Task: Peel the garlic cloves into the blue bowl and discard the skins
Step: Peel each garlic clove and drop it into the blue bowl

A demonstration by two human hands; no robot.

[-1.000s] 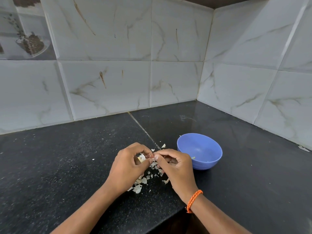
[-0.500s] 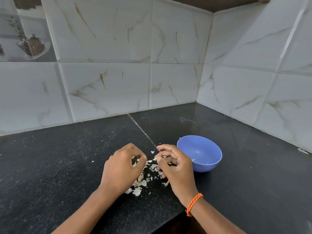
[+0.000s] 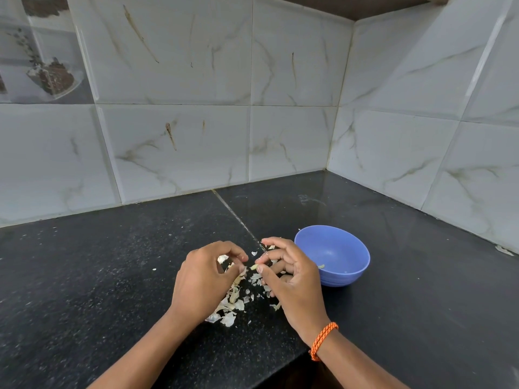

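Observation:
A blue bowl [image 3: 352, 249] stands on the black counter, just right of my hands, with a small pale bit inside near its left wall. My right hand [image 3: 295, 284] pinches a small pale garlic clove [image 3: 253, 267] between thumb and fingertips. My left hand [image 3: 203, 279] hovers a short gap to its left with fingers curled; a pale scrap of skin [image 3: 223, 258] shows under its fingers. Whether the left hand holds it I cannot tell. Loose garlic skins [image 3: 229, 304] lie scattered on the counter beneath and between both hands.
The black stone counter [image 3: 98, 276] runs into a tiled corner; marble-look walls rise behind and on the right. The counter's front edge [image 3: 286, 357] cuts in below my right wrist. A small pale scrap [image 3: 504, 250] lies at the right wall's foot.
My hands were pressed together on the clove a second ago. They have drawn apart, and the clove stays in my right hand's fingertips.

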